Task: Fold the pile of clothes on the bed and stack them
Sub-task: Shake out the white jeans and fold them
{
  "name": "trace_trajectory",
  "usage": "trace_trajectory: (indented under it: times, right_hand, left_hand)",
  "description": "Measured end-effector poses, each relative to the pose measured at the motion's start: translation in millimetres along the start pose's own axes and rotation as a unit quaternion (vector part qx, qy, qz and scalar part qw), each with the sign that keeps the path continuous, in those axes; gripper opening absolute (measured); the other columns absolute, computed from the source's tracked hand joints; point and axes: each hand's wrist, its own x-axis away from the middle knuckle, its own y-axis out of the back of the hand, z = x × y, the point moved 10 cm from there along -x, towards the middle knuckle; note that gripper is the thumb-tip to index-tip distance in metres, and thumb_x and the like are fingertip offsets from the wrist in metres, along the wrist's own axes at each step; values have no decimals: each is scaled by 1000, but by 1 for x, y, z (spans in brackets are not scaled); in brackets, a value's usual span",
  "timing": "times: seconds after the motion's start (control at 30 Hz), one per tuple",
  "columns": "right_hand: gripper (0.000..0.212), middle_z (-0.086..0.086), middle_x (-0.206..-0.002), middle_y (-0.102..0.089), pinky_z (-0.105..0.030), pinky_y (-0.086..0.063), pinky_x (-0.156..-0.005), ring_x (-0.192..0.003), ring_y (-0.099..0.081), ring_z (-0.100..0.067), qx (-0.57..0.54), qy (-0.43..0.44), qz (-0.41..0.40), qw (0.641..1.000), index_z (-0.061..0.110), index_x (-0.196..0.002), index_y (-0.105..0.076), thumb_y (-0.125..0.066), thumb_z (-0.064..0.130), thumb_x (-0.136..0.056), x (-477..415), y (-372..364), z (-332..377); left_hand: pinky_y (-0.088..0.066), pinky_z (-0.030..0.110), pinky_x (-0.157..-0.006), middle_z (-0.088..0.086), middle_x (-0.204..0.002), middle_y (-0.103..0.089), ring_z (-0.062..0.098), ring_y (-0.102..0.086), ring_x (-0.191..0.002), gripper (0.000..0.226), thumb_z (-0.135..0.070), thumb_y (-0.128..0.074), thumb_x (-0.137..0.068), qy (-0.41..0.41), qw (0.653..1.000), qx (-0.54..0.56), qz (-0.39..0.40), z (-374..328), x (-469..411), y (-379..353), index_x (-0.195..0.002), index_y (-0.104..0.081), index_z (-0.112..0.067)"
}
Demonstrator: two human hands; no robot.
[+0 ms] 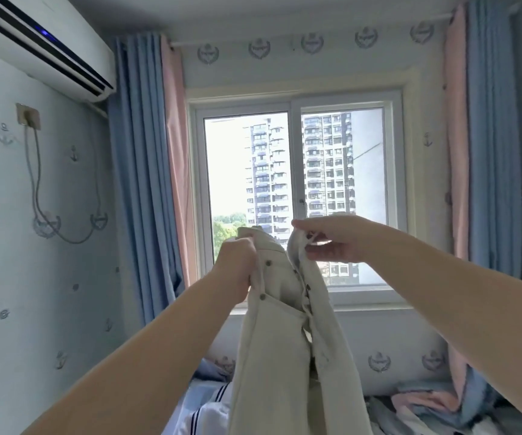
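Note:
A pair of cream-white trousers (281, 356) with metal rivets hangs lengthwise in front of me, held up by the waistband before the window. My left hand (236, 268) grips the left side of the waistband in a fist. My right hand (325, 238) pinches the right side of the waistband between thumb and fingers, slightly higher. The legs drop down to the bottom edge of the view. Below lies the bed (197, 412) with a white garment with dark stripes (212, 403) and a crumpled heap of pale blue and pink clothes (425, 409) at lower right.
The window (294, 196) is straight ahead, flanked by blue and pink curtains (146, 183). An air conditioner (33, 42) hangs high on the left wall above a socket with a cable (30, 117). A pillow (388, 356) lies under the sill.

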Motion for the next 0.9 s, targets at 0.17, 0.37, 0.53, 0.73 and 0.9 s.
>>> trace_trajectory:
  times: [0.17,0.37,0.53,0.73,0.9]
  right_hand:
    - [21,-7,-72,-63,-25,-59,-59,-57,-60,-16,5,32,34,999,6,-80,-67,-80,22,-84,15,-20,9]
    - [12,-7,-84,-66,-31,-56,-74,-73,-63,-19,-13,65,38,997,11,-85,-68,-72,20,-90,30,-29,16]
    - [13,-9,-90,-66,-34,-51,-79,-80,-60,-22,-30,89,42,995,7,-87,-71,-72,20,-89,36,-43,22]
    - [21,-6,-93,-70,-29,-54,-69,-79,-62,-17,9,129,-24,991,3,-99,-75,-74,22,-89,38,-16,19]
    - [70,-4,-136,-54,-41,-47,-96,-112,-57,-19,114,113,-194,968,20,-136,-51,-71,58,-81,47,57,-22]
  left_hand:
    - [-51,50,-98,16,-102,-65,30,-62,-91,21,-6,-41,-101,-11,998,17,61,8,18,-31,-107,-60,-11]
    - [-57,48,-93,16,-107,-71,27,-71,-92,51,-13,-63,-67,-32,983,18,178,12,45,-55,-117,-59,-9]
    - [-57,48,-93,12,-106,-74,31,-71,-101,37,-2,-78,-73,-103,979,0,178,14,49,-63,-104,-67,-18]
    - [-59,47,-83,15,-105,-72,27,-69,-87,29,3,-66,-85,-84,992,14,89,19,39,-37,-111,-62,-10]
    - [-62,39,-80,13,-110,-73,25,-71,-89,32,6,-66,-90,-62,994,49,79,9,61,-32,-118,-63,-10]
